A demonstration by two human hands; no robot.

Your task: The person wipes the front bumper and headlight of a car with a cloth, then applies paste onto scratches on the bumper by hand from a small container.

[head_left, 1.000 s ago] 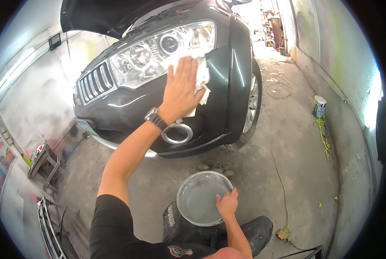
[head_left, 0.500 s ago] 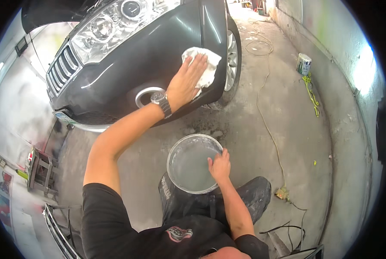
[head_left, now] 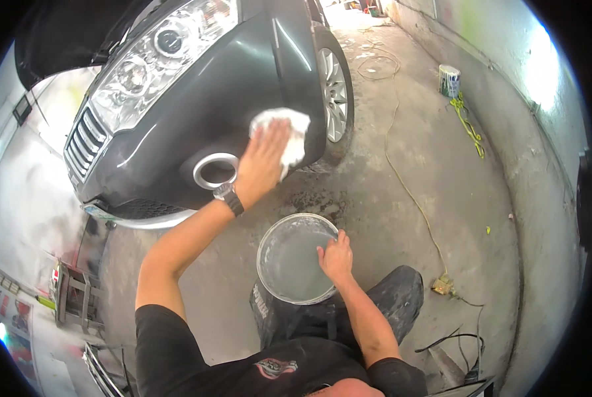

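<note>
My left hand [head_left: 263, 155], watch on the wrist, presses a crumpled white cloth [head_left: 294, 145] flat against the dark car bumper [head_left: 150, 172], just to the right of a silver fog-lamp ring [head_left: 206, 157]. Above that spot are the headlight [head_left: 140, 73] and chrome grille [head_left: 84, 149]. Low in front of me, a round bucket [head_left: 266, 258] with cloudy greyish liquid stands by my legs; my right hand [head_left: 335, 257] grips the right side of its rim.
A wheel [head_left: 333, 89] is behind the bumper. On the right lie a paint can [head_left: 449, 83], green straps [head_left: 469, 129], a long cord [head_left: 408, 192] and a plug block [head_left: 443, 286] near the wall [head_left: 541, 165]. A metal stand [head_left: 77, 298] is at left.
My left hand and the cloth have moved from just under the headlight down the bumper to beside the fog-lamp ring. The view has shifted; my right hand stays on the bucket.
</note>
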